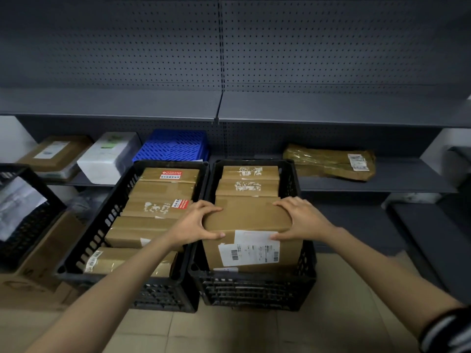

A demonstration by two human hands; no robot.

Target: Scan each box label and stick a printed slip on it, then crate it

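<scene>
A brown cardboard box (248,217) stands upright at the near end of the right black crate (254,289). A white shipping label (248,253) with barcodes and a white slip (254,236) above it are on the side facing me. My left hand (196,221) grips the box's left top edge, fingers over the top and thumb on the front. My right hand (298,216) grips its right top edge the same way. Two more boxes (248,180) stand behind it in that crate.
The left black crate (94,238) beside it holds several brown boxes. A third black crate (23,212) sits at far left on cartons. The grey shelf (382,182) behind carries a blue basket (173,146), a white parcel (109,156), a flat box and a tan bag.
</scene>
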